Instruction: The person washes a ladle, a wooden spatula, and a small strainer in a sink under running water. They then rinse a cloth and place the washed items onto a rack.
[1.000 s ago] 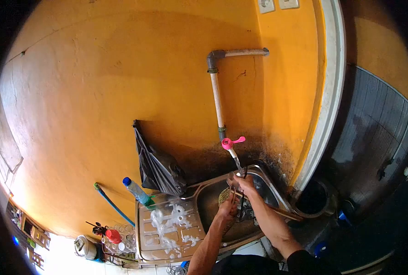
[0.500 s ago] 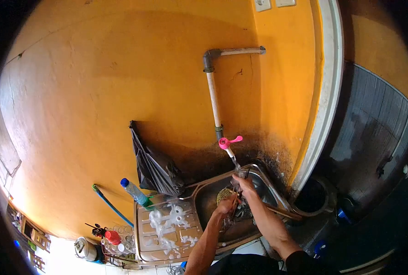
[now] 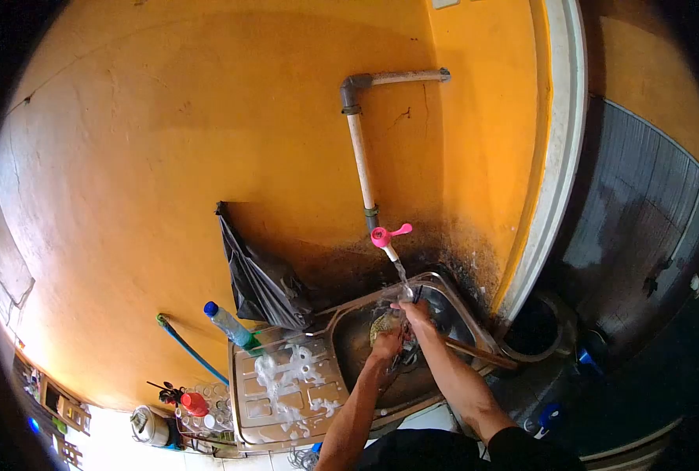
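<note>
Over the sink basin (image 3: 355, 365), both of my hands are close together. My left hand (image 3: 388, 343) is closed, with a yellowish mesh scrubbing sponge (image 3: 381, 323) at its fingers. Just beyond it, my right hand (image 3: 414, 311) is closed under the running water (image 3: 401, 272), around something small and shiny whose kind I cannot tell. The water falls from a tap with a pink handle (image 3: 381, 236). Metal utensils (image 3: 406, 363) lie in the basin below my hands. A long wooden handle (image 3: 483, 355) rests across the basin's right rim.
White suds lie on the drainboard (image 3: 243, 416) to the left. A blue-capped bottle (image 3: 228, 323) stands at its back edge, beside a hanging black plastic bag (image 3: 259, 275). Glasses and a red cup (image 3: 195, 404) sit in a rack at far left. A dark round tub (image 3: 538, 330) stands at right.
The view has shifted slightly. My left hand has moved up a little with the sponge, closer to my right hand, which stays under the water.
</note>
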Demonstrator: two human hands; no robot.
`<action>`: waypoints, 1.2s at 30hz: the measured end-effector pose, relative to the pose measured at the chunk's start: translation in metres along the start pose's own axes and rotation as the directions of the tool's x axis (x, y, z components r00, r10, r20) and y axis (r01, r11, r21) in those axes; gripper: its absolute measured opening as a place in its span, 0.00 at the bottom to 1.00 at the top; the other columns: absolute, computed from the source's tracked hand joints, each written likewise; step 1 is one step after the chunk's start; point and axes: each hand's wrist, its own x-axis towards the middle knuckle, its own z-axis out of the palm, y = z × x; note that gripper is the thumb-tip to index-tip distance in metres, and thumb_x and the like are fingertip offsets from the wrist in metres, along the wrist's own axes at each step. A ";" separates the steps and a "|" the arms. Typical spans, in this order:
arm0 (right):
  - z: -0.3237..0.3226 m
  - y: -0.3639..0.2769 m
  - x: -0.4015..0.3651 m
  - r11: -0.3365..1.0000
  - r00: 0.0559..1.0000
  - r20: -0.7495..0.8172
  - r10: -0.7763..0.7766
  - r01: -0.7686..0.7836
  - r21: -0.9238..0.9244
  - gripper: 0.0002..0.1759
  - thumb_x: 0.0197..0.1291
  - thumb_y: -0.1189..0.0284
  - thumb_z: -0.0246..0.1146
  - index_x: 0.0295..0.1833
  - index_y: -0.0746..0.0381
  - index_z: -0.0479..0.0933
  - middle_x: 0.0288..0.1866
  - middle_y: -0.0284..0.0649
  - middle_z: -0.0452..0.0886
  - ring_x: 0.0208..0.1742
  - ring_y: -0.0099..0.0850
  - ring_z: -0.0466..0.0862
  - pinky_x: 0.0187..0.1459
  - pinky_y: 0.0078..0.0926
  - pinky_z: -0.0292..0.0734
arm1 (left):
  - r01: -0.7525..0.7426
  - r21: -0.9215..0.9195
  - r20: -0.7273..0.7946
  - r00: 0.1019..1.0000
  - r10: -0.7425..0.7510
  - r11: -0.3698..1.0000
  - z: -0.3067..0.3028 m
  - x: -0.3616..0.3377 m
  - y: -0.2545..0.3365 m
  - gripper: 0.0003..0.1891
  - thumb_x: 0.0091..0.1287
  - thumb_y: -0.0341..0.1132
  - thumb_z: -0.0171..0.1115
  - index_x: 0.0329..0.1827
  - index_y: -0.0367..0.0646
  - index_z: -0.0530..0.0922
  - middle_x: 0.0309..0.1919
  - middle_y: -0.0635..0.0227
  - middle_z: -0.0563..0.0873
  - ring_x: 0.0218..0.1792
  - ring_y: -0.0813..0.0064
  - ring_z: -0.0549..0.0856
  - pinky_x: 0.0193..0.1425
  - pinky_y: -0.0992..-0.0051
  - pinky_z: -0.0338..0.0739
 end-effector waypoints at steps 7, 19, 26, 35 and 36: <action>0.015 -0.011 -0.004 0.943 0.985 0.048 0.165 -0.172 0.284 0.07 0.48 0.72 0.58 0.30 0.63 0.68 0.22 0.36 0.74 0.21 0.29 0.77 0.19 0.23 0.68 | -0.514 0.066 -0.048 0.855 0.517 0.855 0.000 0.019 -0.042 0.17 0.60 0.44 0.43 0.34 0.40 0.74 0.16 0.65 0.76 0.17 0.70 0.74 0.24 0.72 0.68; 0.020 -0.035 0.013 0.956 0.984 0.151 -0.098 0.051 0.288 0.12 0.51 0.64 0.54 0.32 0.64 0.71 0.24 0.40 0.76 0.25 0.29 0.77 0.29 0.25 0.68 | -0.342 0.161 -0.278 0.884 0.375 0.926 -0.016 0.016 -0.045 0.25 0.54 0.52 0.46 0.42 0.37 0.70 0.36 0.54 0.76 0.38 0.60 0.75 0.43 0.70 0.66; 0.023 -0.053 0.027 0.968 0.992 0.043 -0.117 0.104 0.230 0.11 0.52 0.66 0.53 0.29 0.64 0.73 0.20 0.38 0.75 0.21 0.26 0.74 0.26 0.22 0.67 | 0.174 -0.903 0.229 0.969 0.097 0.394 -0.007 0.014 -0.029 0.39 0.51 0.63 0.38 0.56 0.39 0.54 0.51 0.54 0.63 0.54 0.59 0.60 0.58 0.62 0.45; 0.017 -0.054 0.027 0.947 0.992 0.045 -0.118 0.099 0.304 0.07 0.54 0.70 0.50 0.28 0.61 0.67 0.14 0.32 0.66 0.12 0.22 0.65 0.13 0.19 0.59 | 0.025 -0.450 0.091 0.996 0.018 0.893 -0.010 0.013 -0.010 0.23 0.54 0.49 0.50 0.48 0.42 0.67 0.32 0.69 0.75 0.31 0.78 0.73 0.34 0.77 0.66; 0.017 -0.055 0.024 0.934 0.993 0.069 -0.097 0.067 0.350 0.06 0.54 0.71 0.50 0.28 0.60 0.65 0.13 0.31 0.63 0.11 0.21 0.63 0.11 0.19 0.57 | -0.155 -0.298 0.014 0.986 0.166 0.942 -0.009 0.019 -0.014 0.19 0.54 0.45 0.52 0.44 0.41 0.69 0.27 0.71 0.75 0.25 0.80 0.71 0.28 0.80 0.65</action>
